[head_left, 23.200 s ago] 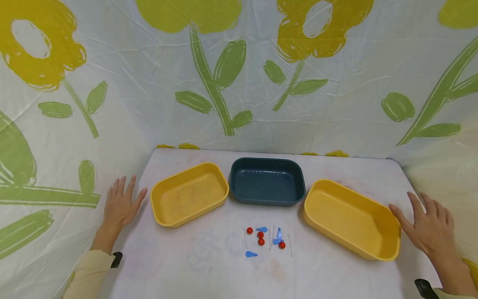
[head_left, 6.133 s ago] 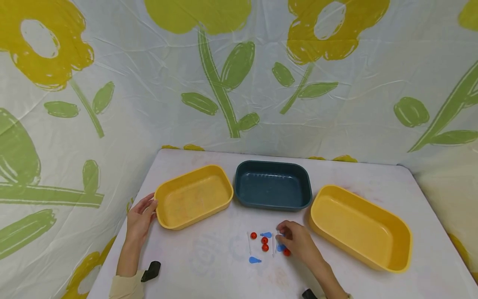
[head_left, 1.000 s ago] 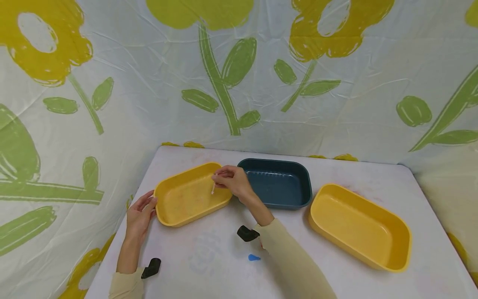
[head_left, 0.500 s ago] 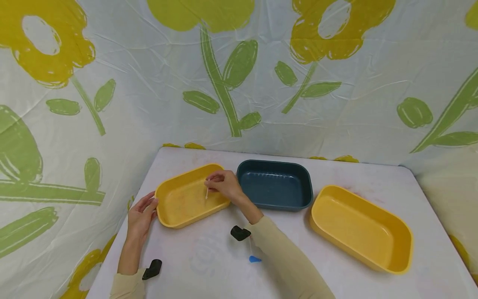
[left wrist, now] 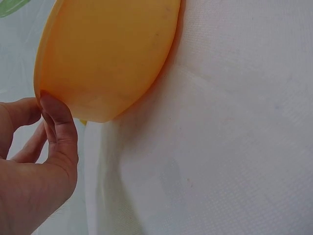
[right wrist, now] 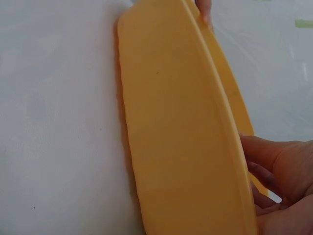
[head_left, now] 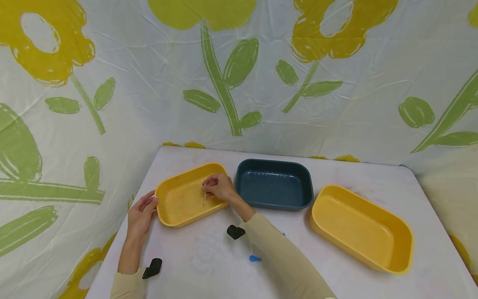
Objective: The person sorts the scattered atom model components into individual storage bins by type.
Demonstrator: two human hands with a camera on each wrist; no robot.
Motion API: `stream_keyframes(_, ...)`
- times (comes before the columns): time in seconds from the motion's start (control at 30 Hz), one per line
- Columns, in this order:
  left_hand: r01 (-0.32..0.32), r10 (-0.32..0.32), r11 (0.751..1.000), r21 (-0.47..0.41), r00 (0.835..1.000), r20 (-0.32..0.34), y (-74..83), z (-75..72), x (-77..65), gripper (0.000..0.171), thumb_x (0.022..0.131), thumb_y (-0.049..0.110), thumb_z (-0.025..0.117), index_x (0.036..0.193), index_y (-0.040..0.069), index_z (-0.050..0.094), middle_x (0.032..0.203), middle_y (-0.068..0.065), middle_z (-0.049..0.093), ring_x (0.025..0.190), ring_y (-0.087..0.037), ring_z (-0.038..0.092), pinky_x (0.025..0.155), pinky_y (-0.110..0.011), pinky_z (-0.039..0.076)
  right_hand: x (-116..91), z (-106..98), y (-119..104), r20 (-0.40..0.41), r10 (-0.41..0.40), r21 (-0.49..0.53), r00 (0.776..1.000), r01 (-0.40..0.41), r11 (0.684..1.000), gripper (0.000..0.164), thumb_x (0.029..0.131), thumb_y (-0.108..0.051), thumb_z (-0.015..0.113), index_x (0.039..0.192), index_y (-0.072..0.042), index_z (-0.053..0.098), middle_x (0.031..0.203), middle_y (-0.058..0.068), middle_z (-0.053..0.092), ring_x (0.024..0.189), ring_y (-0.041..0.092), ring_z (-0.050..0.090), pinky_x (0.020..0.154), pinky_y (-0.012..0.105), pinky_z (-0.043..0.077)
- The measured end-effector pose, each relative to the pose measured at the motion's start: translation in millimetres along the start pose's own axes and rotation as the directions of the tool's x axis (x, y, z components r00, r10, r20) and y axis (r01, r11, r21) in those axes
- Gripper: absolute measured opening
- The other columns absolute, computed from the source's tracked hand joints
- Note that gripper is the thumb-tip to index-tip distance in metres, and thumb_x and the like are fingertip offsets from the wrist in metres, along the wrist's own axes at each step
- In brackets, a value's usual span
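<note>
My left hand (head_left: 141, 216) pinches the left end of the left yellow tray (head_left: 179, 204); in the left wrist view, thumb and fingers lie on either side of the rim. Over the inside of that tray, my right hand (head_left: 221, 187) pinches a thin white cotton swab (head_left: 204, 199) that points downward. Whether its lower tip touches the tray floor, I cannot tell. A small blue bulb-shaped piece (head_left: 254, 258) lies on the table left of my right sleeve. The sleeve hides most of the other small pieces. In the right wrist view, the tray wall (right wrist: 181, 122) covers the swab.
A dark teal tray (head_left: 274, 185) stands right of the left yellow tray. Farther right, a second yellow tray (head_left: 358, 226) sits at an angle. Flower-printed cloth (head_left: 149, 83) hangs behind and left of the white table.
From the small pieces, my right hand has carried the swab left over the tray, moving slightly further left and lower in the last second. My left hand, earlier beside the tray, now holds its rim.
</note>
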State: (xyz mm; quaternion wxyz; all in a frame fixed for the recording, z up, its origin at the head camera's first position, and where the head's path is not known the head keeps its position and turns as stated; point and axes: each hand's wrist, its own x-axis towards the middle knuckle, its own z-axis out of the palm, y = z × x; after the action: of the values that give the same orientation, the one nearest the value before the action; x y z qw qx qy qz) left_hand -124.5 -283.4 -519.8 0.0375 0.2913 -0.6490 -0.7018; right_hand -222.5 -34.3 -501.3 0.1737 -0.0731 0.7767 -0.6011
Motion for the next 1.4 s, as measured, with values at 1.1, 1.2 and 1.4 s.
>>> stream_keyframes(1.1, -0.040, 0.040, 0.999, 0.017, 0.999, 0.005, -5.2, 0.9, 2.5, 0.044, 0.088, 0.025, 0.069, 0.130, 0.015, 0.058, 0.109, -0.001, 0.056, 0.078, -0.010, 0.060, 0.066, -0.018, 0.053, 1.6, 7.5, 1.5, -0.071, -0.057, -0.483, 0.996, 0.016, 0.876, 0.017, 0.074, -0.004, 0.078, 0.078, 0.001, 0.063, 0.059, 0.002, 0.054, 0.048, 0.011, 0.051, 0.046, 0.018, 0.039)
stream_keyframes(1.2, -0.022, 0.022, 1.000, 0.002, 1.000, -0.002, -4.9, 0.8, 2.1, 0.045, 0.087, 0.024, 0.069, 0.130, 0.014, 0.057, 0.109, -0.003, 0.055, 0.078, -0.011, 0.059, 0.066, -0.017, 0.052, -0.1, 6.5, -1.0, -0.063, -0.057, -0.510, 0.996, 0.017, 0.860, 0.015, 0.077, -0.007, 0.076, 0.078, -0.002, 0.062, 0.064, 0.002, 0.054, 0.055, 0.012, 0.050, 0.049, 0.019, 0.038)
stream_keyframes(1.4, -0.019, 0.018, 1.000, -0.017, 1.000, -0.009, -4.1, 0.2, 2.6, 0.046, 0.087, 0.023, 0.070, 0.130, 0.013, 0.057, 0.107, -0.002, 0.056, 0.079, -0.012, 0.060, 0.065, -0.018, 0.053, -3.4, 3.4, -5.2, -0.041, -0.108, -0.563, 0.993, 0.067, 0.824, 0.010, 0.083, -0.012, 0.070, 0.079, -0.006, 0.062, 0.072, 0.001, 0.056, 0.064, 0.013, 0.049, 0.056, 0.021, 0.039)
